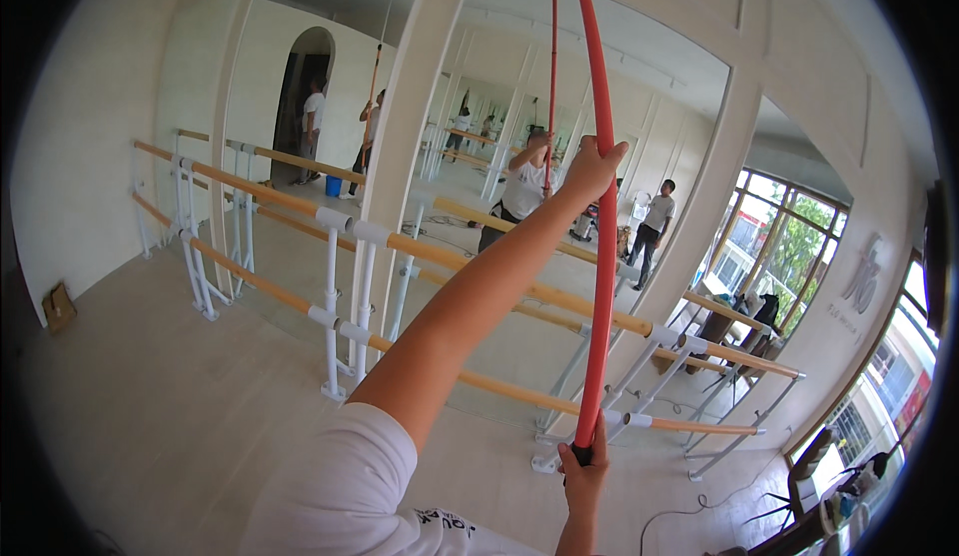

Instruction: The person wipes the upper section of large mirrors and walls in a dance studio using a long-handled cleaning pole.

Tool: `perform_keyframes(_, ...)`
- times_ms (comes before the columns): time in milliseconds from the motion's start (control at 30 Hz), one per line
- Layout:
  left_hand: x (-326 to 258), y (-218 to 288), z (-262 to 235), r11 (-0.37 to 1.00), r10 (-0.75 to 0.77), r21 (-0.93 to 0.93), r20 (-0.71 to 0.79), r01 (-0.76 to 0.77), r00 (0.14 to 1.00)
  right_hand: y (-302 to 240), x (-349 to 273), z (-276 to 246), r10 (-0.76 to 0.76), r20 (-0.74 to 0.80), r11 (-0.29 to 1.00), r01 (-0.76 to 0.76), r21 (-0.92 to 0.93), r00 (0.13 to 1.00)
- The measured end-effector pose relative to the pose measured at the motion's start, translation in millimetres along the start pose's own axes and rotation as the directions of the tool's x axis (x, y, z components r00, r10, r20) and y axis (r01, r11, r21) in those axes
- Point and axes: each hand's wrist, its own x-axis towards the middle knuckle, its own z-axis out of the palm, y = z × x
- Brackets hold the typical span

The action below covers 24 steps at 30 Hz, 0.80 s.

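A long red pole [603,286] rises nearly upright in front of me and leaves the picture at the top, so its upper end is hidden. My left hand [596,168] is wrapped round it at about mirror mid-height, with the arm stretched up and across. Lower down, my right hand [586,471] closes round the pole's bottom end, near its black tip [581,453]. Behind the pole stands a large wall mirror [479,86], which reflects a person gripping the same pole.
Double wooden ballet barres [440,253] on white metal stands [333,306] run along the mirrors, close beyond the pole. A brown box-like object [59,307] lies by the left wall. At right, a cable [689,508] trails over the floor below the windows [879,386]. Other people appear reflected.
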Motion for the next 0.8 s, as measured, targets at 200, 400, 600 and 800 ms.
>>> perform_keyframes(200, -21, -15, -50, 0.984, -0.117, -0.108, 0.192, 0.139, 0.974, 31, -17, 16, -0.185, 0.6, 0.602, -0.393, 0.695, 0.778)
perform_keyframes(400, -11, 26, -89, 0.978, -0.11, -0.159, 0.153, 0.135, 0.982, 3, -2, 74, -0.223, 0.518, 0.632, -0.282, 0.722, 0.826)
perform_keyframes(600, 29, 77, -152, 0.982, -0.066, -0.168, 0.127, 0.087, 0.99, -138, 92, 169, -0.326, 0.504, 0.649, -0.199, 0.735, 0.8)
perform_keyframes(800, 7, 26, -184, 0.975, -0.137, -0.165, 0.094, 0.151, 0.986, -72, 89, 225, -0.304, 0.537, 0.624, -0.261, 0.736, 0.787)
